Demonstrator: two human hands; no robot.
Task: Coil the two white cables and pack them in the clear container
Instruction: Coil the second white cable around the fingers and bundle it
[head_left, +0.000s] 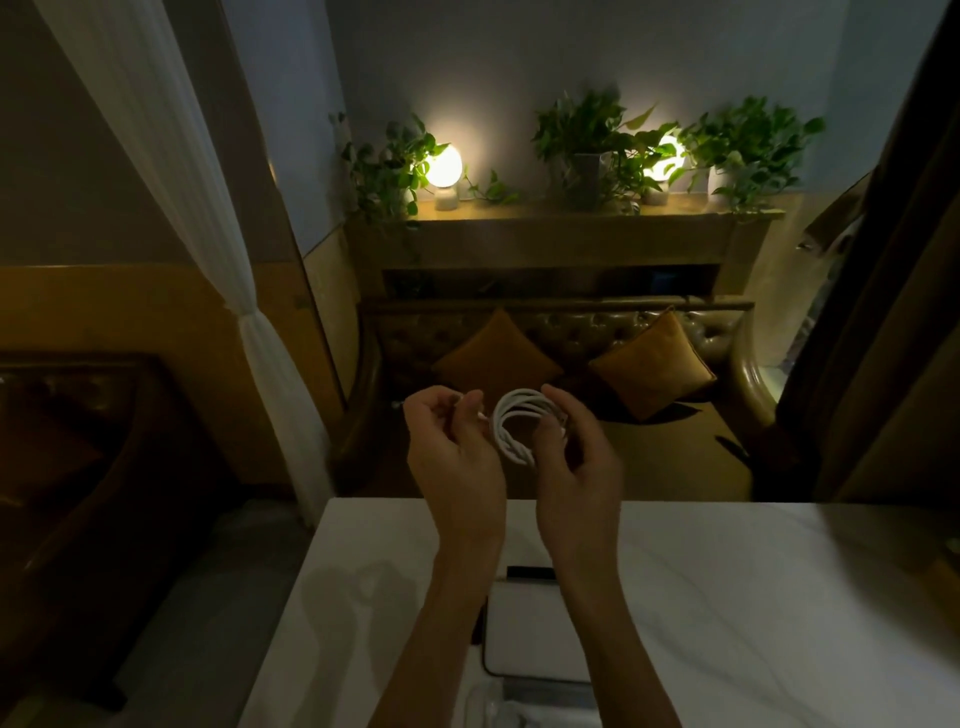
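Observation:
A white cable (511, 423), wound into a small coil of several loops, is held up in the air beyond the far edge of the white table (753, 597). My right hand (576, 457) grips the coil on its right side. My left hand (452, 447) pinches the cable's loose end just left of the coil. A clear container (498, 706) lies on the table at the bottom edge between my forearms, with something pale inside that I cannot make out. A second cable is not clearly visible.
A white flat case (524, 634) with a dark item behind it lies on the table between my arms. Beyond the table stands a leather sofa (717, 332) with two orange cushions. A shelf with lamps and plants sits behind it. A white curtain (249, 332) hangs at left.

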